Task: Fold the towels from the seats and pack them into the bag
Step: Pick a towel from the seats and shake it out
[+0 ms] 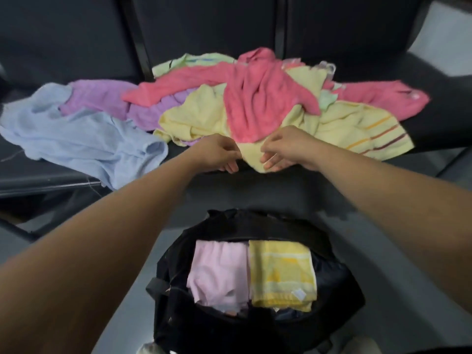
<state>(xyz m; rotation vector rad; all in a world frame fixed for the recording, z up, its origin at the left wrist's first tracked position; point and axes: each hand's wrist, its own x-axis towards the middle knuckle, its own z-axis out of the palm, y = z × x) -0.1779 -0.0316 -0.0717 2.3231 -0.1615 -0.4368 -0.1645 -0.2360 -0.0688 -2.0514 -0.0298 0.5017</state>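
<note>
Where the two hands are meeting at the centre of the frame, the fingers (pixel 268 162) of the right hand (pixel 283 149) are curling under the near edge of a pale yellow towel (pixel 251 155), with thumb and forefinger pinching its hem. Left hand (pixel 219 152): thumb and forefinger are pinching the same edge just beside the right hand, and the remaining fingers (pixel 231 167) are curling downward. Both forearms are reaching in from the lower corners.

Pale yellow towel: its near corner is hanging over the front lip of the dark seats (pixel 63 42), and its far part is disappearing under a coral towel (pixel 255 106).

Loose pile, spreading across the seats in the upper half:
- coral towel, draping over the middle;
- striped yellow towel (pixel 362 129), lying at centre right;
- lilac towel (pixel 102 98), lying left of centre;
- light blue towel (pixel 84 141), sprawling at far left and overhanging the seat edge;
- light green towel (pixel 194 60), showing at the back.

Black bag (pixel 255 330): standing open on the grey floor (pixel 396 251) at lower centre. It is holding a folded pink towel (pixel 219 269) on the left, touching a folded yellow towel (pixel 281 272) on the right.
</note>
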